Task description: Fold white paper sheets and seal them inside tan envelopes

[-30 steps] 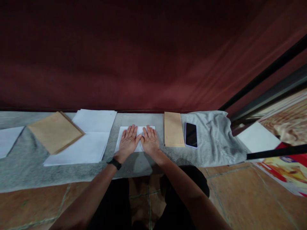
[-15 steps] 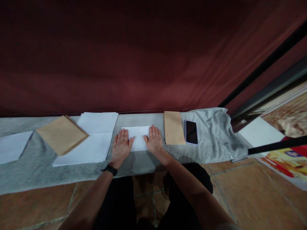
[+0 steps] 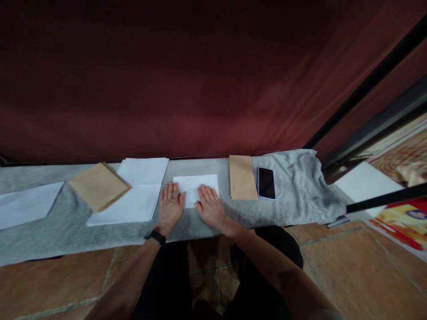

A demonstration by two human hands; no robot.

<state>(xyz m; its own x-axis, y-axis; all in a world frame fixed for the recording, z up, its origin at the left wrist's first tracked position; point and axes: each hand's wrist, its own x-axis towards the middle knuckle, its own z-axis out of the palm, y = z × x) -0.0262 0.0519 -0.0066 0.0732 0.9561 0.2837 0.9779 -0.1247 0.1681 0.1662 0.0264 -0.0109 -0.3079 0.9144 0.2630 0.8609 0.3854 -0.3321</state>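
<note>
A small folded white paper (image 3: 196, 186) lies on the grey cloth (image 3: 66, 231) in front of me. My left hand (image 3: 171, 206) rests flat at its left edge, fingers stretched out, a black band on the wrist. My right hand (image 3: 210, 206) lies flat over the paper's lower right part, fingers extended. Neither hand holds anything.
Left of the hands lie white sheets (image 3: 133, 195), a brown envelope (image 3: 98, 186) and another white sheet (image 3: 26, 205). To the right are a narrow brown envelope (image 3: 242, 177) and a dark phone (image 3: 266, 183). A dark red curtain hangs behind; tiled floor lies below.
Both hands slid apart along the white paper, then drew back toward me. My right hand has moved from the paper's right edge back toward its lower middle.
</note>
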